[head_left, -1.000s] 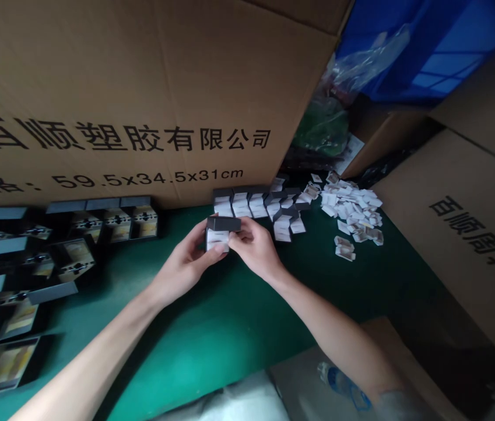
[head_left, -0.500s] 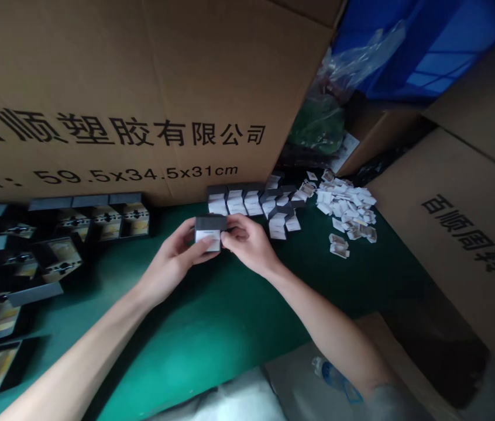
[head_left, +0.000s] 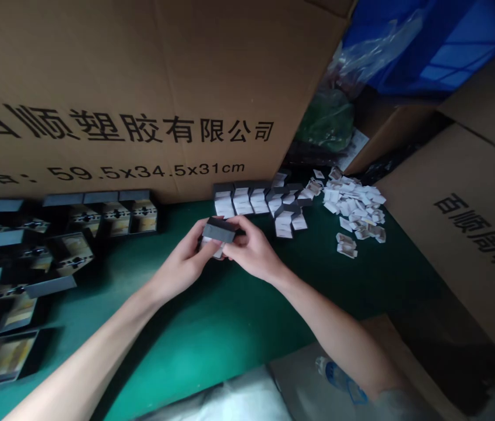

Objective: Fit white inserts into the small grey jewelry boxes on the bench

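Between my two hands is a small hinged box (head_left: 219,230) with a dark grey lid and a white inside, held above the green table. My left hand (head_left: 190,251) grips its left side, thumb across the white front. On the right side, the fingers of my right hand (head_left: 250,245) are closed on the box's edge. The lid is tilted, and part of the white face is hidden by my thumbs. Just beyond my hands stand several similar small boxes (head_left: 243,202) with raised dark lids and white insides.
A heap of small white pieces (head_left: 353,202) lies to the right. Several larger open black boxes (head_left: 72,251) stand on the left. A big cardboard carton (head_left: 142,70) walls off the back, another carton (head_left: 462,204) the right. A plastic bottle (head_left: 339,377) is near my right forearm.
The small box has turned and its lid has tipped toward me, covering more of the white inside. My hands stay on it. The whole view has shifted slightly.
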`<state>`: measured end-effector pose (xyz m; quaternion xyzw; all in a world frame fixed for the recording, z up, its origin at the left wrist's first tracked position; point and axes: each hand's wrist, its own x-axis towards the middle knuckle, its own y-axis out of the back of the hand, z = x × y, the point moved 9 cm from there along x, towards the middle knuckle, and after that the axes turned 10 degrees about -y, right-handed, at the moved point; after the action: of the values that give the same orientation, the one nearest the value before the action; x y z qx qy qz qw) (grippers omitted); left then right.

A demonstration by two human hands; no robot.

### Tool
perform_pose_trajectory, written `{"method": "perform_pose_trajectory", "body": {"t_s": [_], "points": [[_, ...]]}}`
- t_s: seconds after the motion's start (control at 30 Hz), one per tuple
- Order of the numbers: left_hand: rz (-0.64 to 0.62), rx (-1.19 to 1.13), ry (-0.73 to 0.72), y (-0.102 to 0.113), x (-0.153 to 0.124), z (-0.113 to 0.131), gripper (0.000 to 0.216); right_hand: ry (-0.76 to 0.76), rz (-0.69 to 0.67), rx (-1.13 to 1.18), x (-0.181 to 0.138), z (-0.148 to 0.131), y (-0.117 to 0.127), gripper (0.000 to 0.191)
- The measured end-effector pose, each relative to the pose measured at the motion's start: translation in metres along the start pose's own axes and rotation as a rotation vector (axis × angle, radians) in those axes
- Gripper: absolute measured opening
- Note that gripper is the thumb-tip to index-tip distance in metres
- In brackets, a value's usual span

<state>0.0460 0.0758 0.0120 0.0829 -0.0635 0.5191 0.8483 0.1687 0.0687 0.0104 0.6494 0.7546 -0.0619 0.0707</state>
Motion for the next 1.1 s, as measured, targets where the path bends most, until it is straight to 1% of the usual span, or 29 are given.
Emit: {"method": "perform_pose_trajectory", "body": {"t_s": [0.13, 0.27, 0.37, 0.5, 0.7, 0.9, 1.0, 1.1], "points": [[0.005, -0.029, -0.013, 0.0, 0.001, -0.001, 0.046, 0.006, -0.025, 0.003, -0.001, 0.0, -0.003, 0.029], [0.051, -0.078, 0.036, 0.005, -0.001, -0.009, 0.051, 0.02, -0.085, -0.017, 0.001, 0.001, -0.007, 0.043], [0.052, -0.063, 0.042, 0.005, -0.002, -0.01, 0.053, 0.023, -0.101, -0.036, 0.002, 0.003, -0.008, 0.049], [0.026, -0.01, 0.018, 0.003, 0.0, -0.004, 0.052, -0.001, -0.106, -0.029, 0.003, 0.007, -0.009, 0.05], [0.008, 0.037, -0.01, 0.002, 0.001, 0.004, 0.038, 0.017, -0.087, -0.002, 0.003, 0.008, -0.007, 0.053], [0.058, 0.027, 0.0, 0.005, 0.001, -0.001, 0.044, 0.067, -0.099, 0.003, 0.003, 0.004, -0.009, 0.05], [0.082, 0.019, -0.008, 0.008, 0.002, -0.002, 0.04, 0.067, -0.114, 0.007, 0.002, 0.005, -0.01, 0.051], [0.084, -0.002, -0.011, 0.009, 0.003, -0.001, 0.044, 0.059, -0.11, 0.011, 0.001, 0.004, -0.01, 0.051]]}}
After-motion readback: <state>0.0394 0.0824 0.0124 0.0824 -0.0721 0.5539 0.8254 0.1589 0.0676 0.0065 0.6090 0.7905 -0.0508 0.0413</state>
